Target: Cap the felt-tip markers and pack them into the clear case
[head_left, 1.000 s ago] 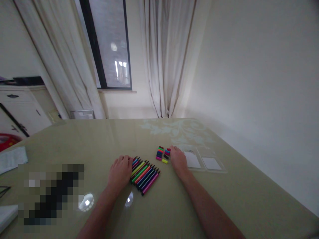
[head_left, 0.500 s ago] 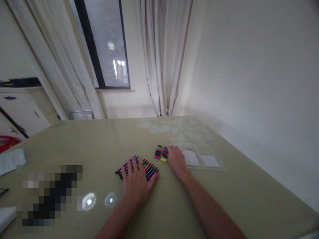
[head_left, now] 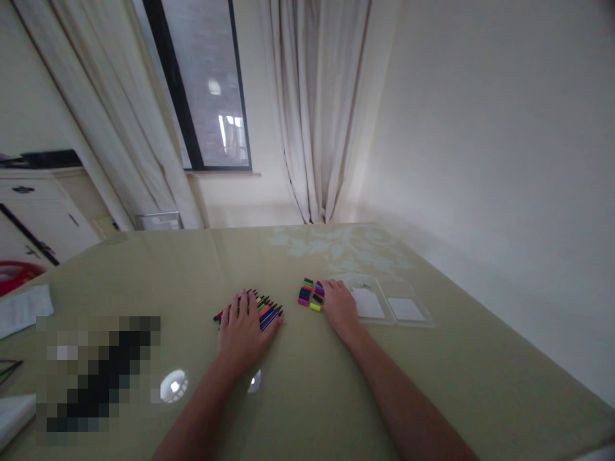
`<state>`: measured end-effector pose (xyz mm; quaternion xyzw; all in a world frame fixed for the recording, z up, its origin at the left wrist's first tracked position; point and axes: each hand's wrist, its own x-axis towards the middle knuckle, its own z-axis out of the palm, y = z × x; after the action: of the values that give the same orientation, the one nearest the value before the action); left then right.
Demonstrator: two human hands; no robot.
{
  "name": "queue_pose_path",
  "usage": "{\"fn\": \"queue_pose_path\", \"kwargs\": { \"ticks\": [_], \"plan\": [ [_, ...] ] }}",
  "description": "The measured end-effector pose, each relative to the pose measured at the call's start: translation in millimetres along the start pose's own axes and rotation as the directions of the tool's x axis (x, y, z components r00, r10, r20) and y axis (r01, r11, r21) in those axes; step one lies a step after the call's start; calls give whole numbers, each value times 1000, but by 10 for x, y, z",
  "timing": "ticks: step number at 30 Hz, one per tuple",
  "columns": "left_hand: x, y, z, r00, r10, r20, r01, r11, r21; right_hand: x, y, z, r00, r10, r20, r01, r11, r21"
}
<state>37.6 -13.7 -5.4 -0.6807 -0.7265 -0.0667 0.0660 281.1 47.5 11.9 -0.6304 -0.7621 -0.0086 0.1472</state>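
Markers in many colours are being pressed flat on the olive-green worktop by the left hand, whose fingers are spread apart and laid over the bunch, palm down. Most of the bunch is being hidden by that hand, so an exact count cannot be given; roughly half a dozen barrels are being shown on the far right side of the fingers, and a few dark ends are sticking out on the left side. Their long axes are being kept parallel, running on a diagonal from near left to far right, with the dark pointed tips aimed to the far right.

Caps, short and loose, are being kept in one small cluster just to the right of the markers, apart from them; about ten can be made out, among them pink, green, blue, black and yellow. The right hand is being rested palm down beside this cluster, its fingertips touching the caps and its fingers loosely together; nothing is being gripped by it.

Two clear flat plastic case halves, each with a white insert, are lying side by side just to the right of the right hand.
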Motion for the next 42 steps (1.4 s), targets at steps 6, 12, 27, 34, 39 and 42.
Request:
{"fn": "queue_pose_path", "kwargs": {
  "ticks": [6, 12, 27, 34, 39, 42],
  "plan": [
    [128, -178, 10, 1000, -20, -7, 20, 1000, -3, 1, -10, 20, 1000, -10, -2, 9, 1000, -13],
    [88, -176, -9, 998, -1, -55, 1, 1000, -9, -34, 17, -121, 997, 22, -79, -25, 999, -41],
    [35, 6, -9, 999, 11, -52, -9, 999, 37, -75, 361, -100, 971, 224, 81, -228, 973, 41],
    [18, 22, -12, 997, 9, -80, -9, 1000, -6, -117, 173, -29, 986, 158, 55, -162, 984, 75],
    [11, 21, -22, 995, 25, -94, -25, 1000, 4, -148, 18, -47, 978, 199, 68, -208, 963, 171],
    [10, 17, -21, 996, 25, -83, -24, 1000, 8, -139, 29, -135, 973, 218, 74, -229, 950, 211]
  ]
}}
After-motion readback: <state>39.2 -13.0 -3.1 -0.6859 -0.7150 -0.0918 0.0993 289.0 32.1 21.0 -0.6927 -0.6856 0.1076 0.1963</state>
